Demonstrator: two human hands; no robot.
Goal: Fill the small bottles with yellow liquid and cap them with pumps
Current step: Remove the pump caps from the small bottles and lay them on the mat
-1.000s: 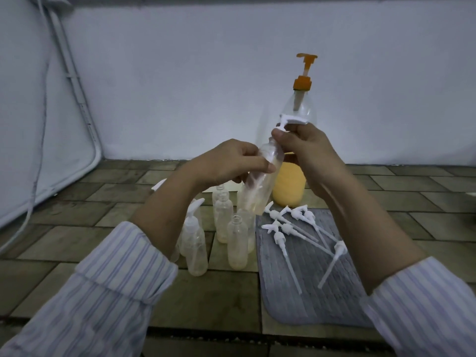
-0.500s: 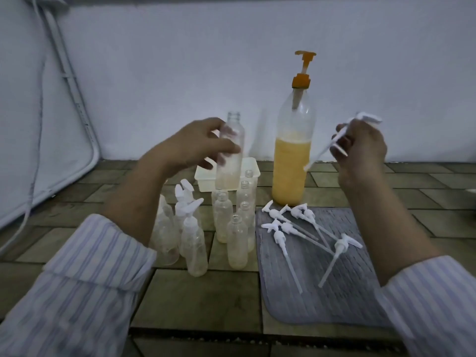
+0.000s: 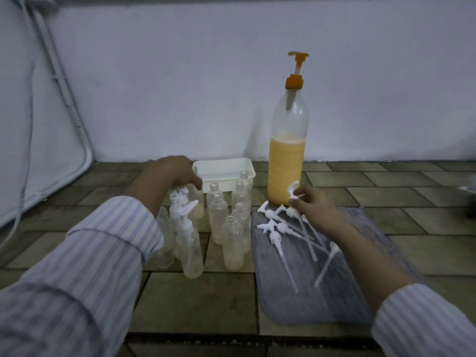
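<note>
Large bottle (image 3: pixel 286 161), orange pump on top, roughly half full of yellow liquid: upright at 12 o'clock of the layout, against the wall.

White tub (image 3: pixel 224 168): just behind the bottle cluster, at 11 o'clock from the large bottle's base.

Open small bottles (image 3: pixel 233 243), uncapped, centre: only a thin yellowish trace at the bottom, judged still to fill.

Capped small bottles (image 3: pixel 189 243), white pumps fitted, at 9 o'clock of the open ones: judged done, fill level unclear.

Loose pumps (image 3: pixel 278 228), several, lying on the grey mat (image 3: pixel 309 292) at 3 o'clock of the bottles: still to be fitted.

Left hand (image 3: pixel 171 173): reaching down over the back of the capped group, fingers curled at a bottle top; grasp cannot be told.

Right hand (image 3: pixel 313 207): pinching one pump (image 3: pixel 293 191) by its collar, above the mat's far edge.
</note>
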